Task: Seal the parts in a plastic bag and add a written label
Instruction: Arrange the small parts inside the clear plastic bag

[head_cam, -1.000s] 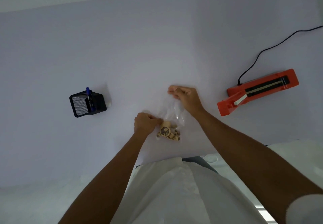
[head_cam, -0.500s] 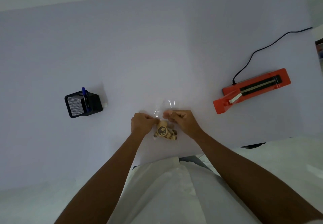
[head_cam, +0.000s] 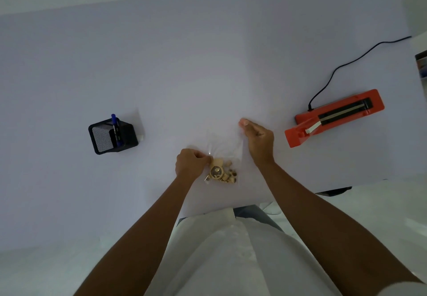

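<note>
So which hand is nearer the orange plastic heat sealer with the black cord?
Right. The right hand is just left of the orange plastic heat sealer, pinching the clear plastic bag; the left hand is farther left, pinching the bag's opposite side.

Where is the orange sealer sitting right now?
In the head view the orange sealer lies on the table to the right, a little right of the right hand, its black cord trailing toward the far right corner.

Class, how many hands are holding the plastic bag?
2. The left hand pinches the bag's left edge beside the parts; the right hand pinches its far right corner.
</note>
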Demonstrator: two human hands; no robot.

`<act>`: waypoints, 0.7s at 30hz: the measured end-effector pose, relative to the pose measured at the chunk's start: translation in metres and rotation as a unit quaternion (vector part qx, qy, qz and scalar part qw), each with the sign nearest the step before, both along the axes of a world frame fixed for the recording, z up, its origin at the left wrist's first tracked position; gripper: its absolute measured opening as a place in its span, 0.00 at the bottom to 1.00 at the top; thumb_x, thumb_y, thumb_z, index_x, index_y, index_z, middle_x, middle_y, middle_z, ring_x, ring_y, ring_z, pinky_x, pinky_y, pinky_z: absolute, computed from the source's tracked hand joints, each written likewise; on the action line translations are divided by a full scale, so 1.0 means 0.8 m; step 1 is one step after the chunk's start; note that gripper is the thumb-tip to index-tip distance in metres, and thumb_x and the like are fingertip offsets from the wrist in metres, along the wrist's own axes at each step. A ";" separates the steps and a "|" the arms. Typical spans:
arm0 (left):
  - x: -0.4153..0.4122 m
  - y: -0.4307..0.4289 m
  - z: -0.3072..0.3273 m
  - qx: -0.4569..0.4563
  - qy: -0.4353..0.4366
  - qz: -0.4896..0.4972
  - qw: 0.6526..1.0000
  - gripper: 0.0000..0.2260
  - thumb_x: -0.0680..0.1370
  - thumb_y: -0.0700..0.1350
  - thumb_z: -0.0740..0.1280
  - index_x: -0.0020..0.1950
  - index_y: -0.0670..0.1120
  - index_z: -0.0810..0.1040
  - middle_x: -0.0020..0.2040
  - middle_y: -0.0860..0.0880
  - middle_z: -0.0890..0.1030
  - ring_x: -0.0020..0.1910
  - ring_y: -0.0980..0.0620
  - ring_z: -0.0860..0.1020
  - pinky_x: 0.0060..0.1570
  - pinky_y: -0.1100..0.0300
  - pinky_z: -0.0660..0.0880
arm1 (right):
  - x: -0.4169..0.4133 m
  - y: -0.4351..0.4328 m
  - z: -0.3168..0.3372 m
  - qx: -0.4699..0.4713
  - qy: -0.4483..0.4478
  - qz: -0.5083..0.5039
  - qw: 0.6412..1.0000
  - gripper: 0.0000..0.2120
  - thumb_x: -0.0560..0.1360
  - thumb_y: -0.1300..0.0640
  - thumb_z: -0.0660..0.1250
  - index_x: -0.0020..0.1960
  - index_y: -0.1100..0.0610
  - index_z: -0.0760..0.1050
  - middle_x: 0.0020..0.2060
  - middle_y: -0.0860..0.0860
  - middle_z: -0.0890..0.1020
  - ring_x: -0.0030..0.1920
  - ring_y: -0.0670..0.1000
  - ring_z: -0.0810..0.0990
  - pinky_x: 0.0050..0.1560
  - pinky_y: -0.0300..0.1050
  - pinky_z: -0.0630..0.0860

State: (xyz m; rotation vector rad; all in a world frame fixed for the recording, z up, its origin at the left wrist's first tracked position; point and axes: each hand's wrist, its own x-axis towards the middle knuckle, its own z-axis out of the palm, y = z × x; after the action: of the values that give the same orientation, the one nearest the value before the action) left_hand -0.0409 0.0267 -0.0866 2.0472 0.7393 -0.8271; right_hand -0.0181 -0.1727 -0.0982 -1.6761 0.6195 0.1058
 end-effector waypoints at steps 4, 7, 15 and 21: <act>-0.015 0.006 -0.004 -0.016 -0.040 -0.014 0.999 0.06 0.70 0.51 0.75 0.36 0.50 0.83 0.30 0.54 0.81 0.30 0.56 0.77 0.31 0.65 0.68 | -0.038 0.000 0.008 -0.046 0.014 -0.039 0.998 0.13 0.78 0.54 0.69 0.59 0.59 0.82 0.52 0.49 0.85 0.54 0.45 0.83 0.60 0.44 0.80; -0.017 0.011 -0.006 -0.035 -0.062 -0.018 0.997 0.05 0.71 0.50 0.75 0.37 0.50 0.84 0.31 0.54 0.81 0.31 0.56 0.77 0.33 0.64 0.69 | -0.069 0.007 0.010 -0.001 0.048 -0.042 0.998 0.10 0.75 0.54 0.73 0.56 0.53 0.81 0.49 0.49 0.86 0.51 0.49 0.84 0.57 0.49 0.81; -0.031 0.030 0.007 -0.101 -0.119 -0.011 0.988 0.06 0.72 0.45 0.74 0.37 0.44 0.84 0.37 0.46 0.84 0.34 0.53 0.78 0.38 0.58 0.75 | -0.092 0.046 0.027 0.078 0.177 -0.014 0.981 0.22 0.68 0.52 0.79 0.59 0.58 0.80 0.49 0.54 0.86 0.49 0.53 0.85 0.53 0.49 0.83; -0.030 0.032 0.040 -0.158 -0.144 -0.044 0.976 0.04 0.73 0.43 0.74 0.40 0.42 0.84 0.36 0.47 0.83 0.34 0.54 0.77 0.38 0.60 0.74 | -0.098 0.049 0.071 0.136 0.159 0.003 0.978 0.09 0.72 0.62 0.75 0.51 0.65 0.84 0.41 0.56 0.86 0.38 0.49 0.82 0.42 0.44 0.80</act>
State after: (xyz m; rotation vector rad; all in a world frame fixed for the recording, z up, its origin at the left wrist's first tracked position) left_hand -0.0648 0.0524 -0.0543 1.8661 0.3342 -0.6305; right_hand -0.0966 -0.1335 -0.0417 -1.4049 0.8007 0.4503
